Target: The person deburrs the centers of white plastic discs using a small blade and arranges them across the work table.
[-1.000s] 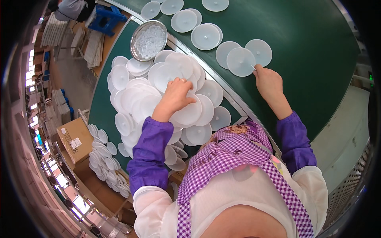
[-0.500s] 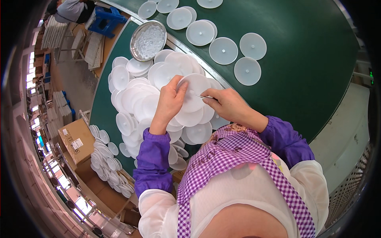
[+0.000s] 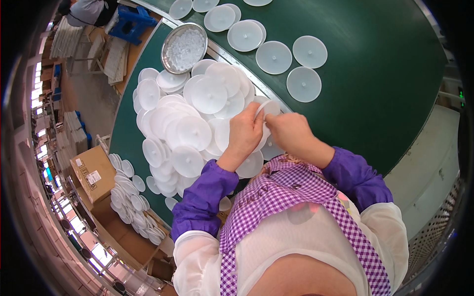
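My left hand [image 3: 247, 129] pinches a frosted white round disc [image 3: 262, 106], which is tilted nearly edge-on between my hands. Right against it is my right hand [image 3: 292, 130], fingers closed at the disc. The thin metal tool that showed in this hand half a second ago is now hidden behind the fingers. Under and to the left of my hands lies a heaped pile of similar white discs [image 3: 193, 133], some with a small nub at the centre.
Beyond the pile stands a metal bowl [image 3: 164, 58] of small clear-white pieces. A metal rail [image 3: 232, 58] divides the pile from a green belt [image 3: 365, 89] bearing several discs. More discs [image 3: 129, 200] and a cardboard box [image 3: 92, 172] are at left. A person [image 3: 86, 12] is at far left.
Both hands have drawn together, the left moving right. The disc has turned from face-up to nearly edge-on, and the tool has gone out of sight. Discs on the belt have shifted slightly up-left.
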### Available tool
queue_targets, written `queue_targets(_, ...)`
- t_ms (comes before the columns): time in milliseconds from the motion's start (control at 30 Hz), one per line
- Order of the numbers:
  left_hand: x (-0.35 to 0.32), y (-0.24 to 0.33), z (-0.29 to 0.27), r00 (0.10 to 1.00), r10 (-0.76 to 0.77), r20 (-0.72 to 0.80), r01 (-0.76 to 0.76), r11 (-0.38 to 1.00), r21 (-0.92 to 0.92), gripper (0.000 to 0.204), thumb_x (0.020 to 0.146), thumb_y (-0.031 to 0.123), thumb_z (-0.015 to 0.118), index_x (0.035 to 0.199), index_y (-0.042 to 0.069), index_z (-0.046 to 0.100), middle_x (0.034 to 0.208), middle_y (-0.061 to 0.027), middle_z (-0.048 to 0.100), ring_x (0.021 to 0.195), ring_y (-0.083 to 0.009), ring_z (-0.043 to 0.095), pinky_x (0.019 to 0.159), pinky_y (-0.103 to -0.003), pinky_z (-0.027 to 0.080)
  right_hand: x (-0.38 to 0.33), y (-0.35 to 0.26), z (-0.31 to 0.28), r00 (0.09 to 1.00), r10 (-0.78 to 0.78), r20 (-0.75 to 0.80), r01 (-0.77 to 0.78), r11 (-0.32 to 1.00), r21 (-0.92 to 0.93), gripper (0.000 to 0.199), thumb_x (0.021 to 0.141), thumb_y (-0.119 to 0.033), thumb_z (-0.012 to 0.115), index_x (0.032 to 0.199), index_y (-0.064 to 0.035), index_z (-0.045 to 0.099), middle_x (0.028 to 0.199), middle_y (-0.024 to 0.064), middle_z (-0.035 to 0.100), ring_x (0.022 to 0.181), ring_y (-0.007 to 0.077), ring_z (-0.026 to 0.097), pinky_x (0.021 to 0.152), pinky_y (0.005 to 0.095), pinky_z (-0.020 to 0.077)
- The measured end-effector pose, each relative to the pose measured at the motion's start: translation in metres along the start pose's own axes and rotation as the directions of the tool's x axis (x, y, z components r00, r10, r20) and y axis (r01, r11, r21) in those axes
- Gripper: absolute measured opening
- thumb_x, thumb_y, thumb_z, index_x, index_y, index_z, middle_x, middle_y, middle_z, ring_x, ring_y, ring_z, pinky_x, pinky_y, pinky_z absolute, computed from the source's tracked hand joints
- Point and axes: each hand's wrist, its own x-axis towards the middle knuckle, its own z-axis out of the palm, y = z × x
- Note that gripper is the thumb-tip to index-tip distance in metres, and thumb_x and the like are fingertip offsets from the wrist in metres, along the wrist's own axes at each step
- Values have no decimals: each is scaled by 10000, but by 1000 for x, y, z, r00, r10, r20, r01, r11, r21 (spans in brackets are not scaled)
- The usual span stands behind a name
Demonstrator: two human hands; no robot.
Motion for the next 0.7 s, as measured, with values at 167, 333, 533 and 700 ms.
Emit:
queue_targets(167, 23, -27, -29, 955, 166, 245, -167, 986, -17, 306, 794, 191, 729, 1034, 41, 615, 1009, -140, 653, 942, -337, 597, 791, -399, 472, 9, 60, -25, 969, 233, -87, -248, 932, -263, 127, 804, -101, 572, 924, -63, 588, 751, 138, 665, 721, 346, 665, 598, 464, 510)
queue_targets(333, 28, -65, -55, 852, -31, 523, -310, 775, 551, 448, 672, 229, 808, 1057, 64, 648, 977, -139, 652, 947, -337, 577, 862, -437, 443, 11, 83, -40, 941, 278, -193, -316, 927, -202, 136, 856, -102, 528, 965, -51, 591, 784, 162, 666, 755, 361, 663, 653, 487, 509)
queue_targets(533, 34, -67, -73, 929, -73, 364, -10, 975, 223, 266, 795, 154, 716, 1025, 31, 664, 861, -130, 642, 867, -296, 585, 797, -382, 473, 20, 118, -51, 831, 473, -293, -543, 806, -237, 251, 881, -144, 495, 1064, -76, 653, 848, 172, 693, 798, 350, 685, 697, 483, 534)
queue_targets(700, 27, -42, -67, 975, -198, 105, 221, 932, -287, 204, 928, 135, 601, 1061, -19, 620, 863, -113, 676, 767, -156, 622, 691, -286, 491, 25, 113, -36, 886, 400, -235, -455, 848, -271, 265, 918, -206, 517, 1138, -138, 648, 854, 166, 690, 817, 359, 673, 712, 497, 529)
